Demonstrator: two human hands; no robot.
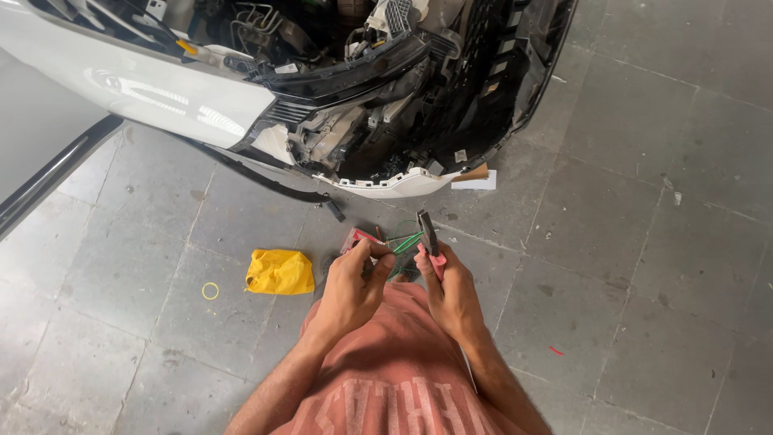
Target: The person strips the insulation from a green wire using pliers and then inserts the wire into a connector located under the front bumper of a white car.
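Right hand (451,294) grips 1 pliers (429,239), long axis upright, nose toward car (241,89). Left hand (354,286) pinches green wires (407,242), maybe 2. 1 yellow cloth (279,272) on floor.

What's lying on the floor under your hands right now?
Below the left hand and right hand, which holds pliers on green wires, a red object lies on the grey tiles. The hands cover most of it, so I cannot tell what it is.

A single head-worn camera looks steeply down, close over the hands, toward the floor (644,242).
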